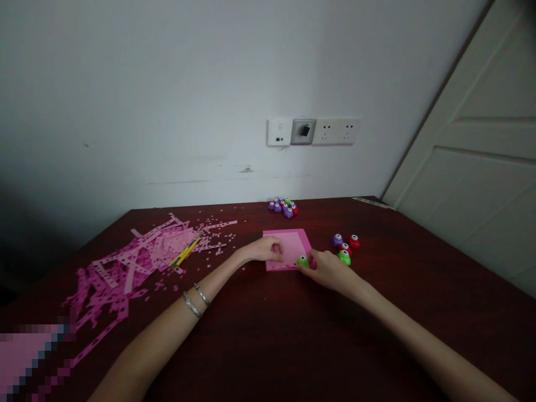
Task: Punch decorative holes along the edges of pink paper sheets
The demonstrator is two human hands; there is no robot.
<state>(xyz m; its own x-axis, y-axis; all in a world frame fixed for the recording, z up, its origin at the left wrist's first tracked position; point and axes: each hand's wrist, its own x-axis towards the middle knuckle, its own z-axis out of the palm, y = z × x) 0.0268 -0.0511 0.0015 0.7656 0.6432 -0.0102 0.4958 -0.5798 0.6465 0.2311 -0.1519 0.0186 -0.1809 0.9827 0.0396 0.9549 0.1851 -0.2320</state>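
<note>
Pink sheets (287, 240) are seen flat on dark red-brown table (259, 335), approx ctr of frame, just R of middle; lighter pink sheet is laid over darker pink. Small green eye-topped pc (302, 261) is placed at sheets' lower R corner.

L hand (266, 249) is held over sheets' L side; grip apart, thumb & fingers curved w/ gap. R hand (329, 269) is brought up to green pc from R; thumb & index are set about its R side, but whether grip is clamped on it can't be told. Bangles (192, 304) are worn on L wrist.

Mid-R of frame: 4 similar pcs (345, 248) (purple, 2 red, green) are grouped just beyond R hand. Above sheets, near wall (167, 100), a tight cluster (282, 205) is seen, mostly purple, w/ some red & green.

L side of frame: perforated pink scraps (138, 257) are heaped, confetti bits (218, 237) strewn around; yellow pencil-like sticks (185, 252) are laid on heap's R edge. Sockets (334, 132) are mounted on wall, upper ctr-R.
</note>
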